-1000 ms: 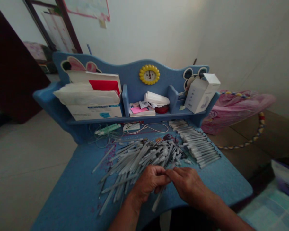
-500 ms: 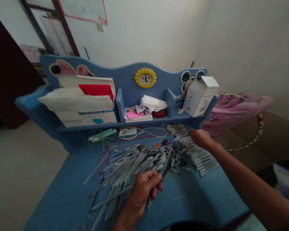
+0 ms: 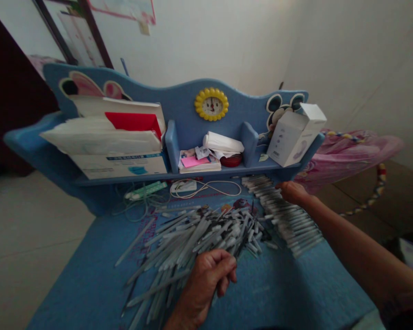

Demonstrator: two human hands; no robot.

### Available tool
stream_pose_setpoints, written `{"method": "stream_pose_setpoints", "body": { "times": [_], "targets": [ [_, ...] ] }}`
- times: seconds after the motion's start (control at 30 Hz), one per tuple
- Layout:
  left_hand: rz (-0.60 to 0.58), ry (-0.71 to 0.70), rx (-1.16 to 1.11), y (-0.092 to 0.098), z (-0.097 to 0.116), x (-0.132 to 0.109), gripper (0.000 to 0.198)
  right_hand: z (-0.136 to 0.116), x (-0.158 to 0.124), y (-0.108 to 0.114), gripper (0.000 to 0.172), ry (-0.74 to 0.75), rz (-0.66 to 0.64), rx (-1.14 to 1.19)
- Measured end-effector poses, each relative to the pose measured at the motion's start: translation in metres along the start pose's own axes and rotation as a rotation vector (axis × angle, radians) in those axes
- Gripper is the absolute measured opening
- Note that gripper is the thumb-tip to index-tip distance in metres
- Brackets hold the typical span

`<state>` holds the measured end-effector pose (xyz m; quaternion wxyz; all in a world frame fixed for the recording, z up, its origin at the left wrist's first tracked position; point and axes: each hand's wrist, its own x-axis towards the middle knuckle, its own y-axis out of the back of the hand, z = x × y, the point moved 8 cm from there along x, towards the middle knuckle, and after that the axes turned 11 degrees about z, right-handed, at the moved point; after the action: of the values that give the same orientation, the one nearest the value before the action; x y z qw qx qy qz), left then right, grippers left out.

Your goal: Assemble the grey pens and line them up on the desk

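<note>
A loose heap of grey-white pens (image 3: 196, 233) lies across the middle of the blue desk (image 3: 282, 293). My left hand (image 3: 209, 279) rests at the heap's near edge, fingers curled closed round pens from the pile. To the right, a neat row of assembled pens (image 3: 285, 213) runs from the shelf toward me. My right hand (image 3: 292, 191) is stretched out to the far end of that row, fingers bent down onto the pens; what they hold is hidden.
A blue shelf unit (image 3: 179, 110) with a yellow clock (image 3: 211, 104) stands at the desk's back, holding papers (image 3: 113, 140), a pink notepad (image 3: 198, 161) and a tilted white box (image 3: 294, 135). A white cable (image 3: 206, 187) lies under the shelf. Pink fabric (image 3: 351, 153) sits to the right.
My right hand left my left hand and reached out to the far end of the neat pen row, where it now stays. My left hand remains closed at the heap.
</note>
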<state>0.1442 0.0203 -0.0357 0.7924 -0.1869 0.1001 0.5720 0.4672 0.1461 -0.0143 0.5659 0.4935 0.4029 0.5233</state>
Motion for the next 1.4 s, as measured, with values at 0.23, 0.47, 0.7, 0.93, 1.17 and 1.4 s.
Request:
{"method": "stream_pose_setpoints", "body": {
  "times": [0.23, 0.47, 0.7, 0.93, 1.17, 1.4],
  "targets": [
    [-0.024, 0.001, -0.007, -0.001, -0.001, 0.001, 0.025, -0.008, -0.017, 0.014, 0.033, -0.009, 0.057, 0.015],
    [0.024, -0.063, -0.042, 0.006, 0.007, 0.002, 0.025, -0.039, -0.067, 0.052, 0.032, 0.028, 0.158, 0.068],
    [0.108, -0.154, -0.051, 0.017, 0.013, 0.004, 0.025, -0.117, -0.161, 0.051, 0.024, 0.194, 0.184, 0.420],
    [0.145, -0.210, 0.025, 0.016, 0.016, 0.003, 0.025, -0.142, -0.195, 0.017, 0.021, 0.041, 0.094, 0.535],
    [0.234, -0.238, 0.080, 0.022, 0.020, 0.003, 0.023, -0.147, -0.192, 0.023, 0.023, -0.055, 0.077, 0.563],
    [0.272, -0.259, 0.080, 0.025, 0.021, 0.002, 0.024, -0.205, -0.201, 0.037, 0.034, -0.042, 0.032, 0.576]
  ]
}}
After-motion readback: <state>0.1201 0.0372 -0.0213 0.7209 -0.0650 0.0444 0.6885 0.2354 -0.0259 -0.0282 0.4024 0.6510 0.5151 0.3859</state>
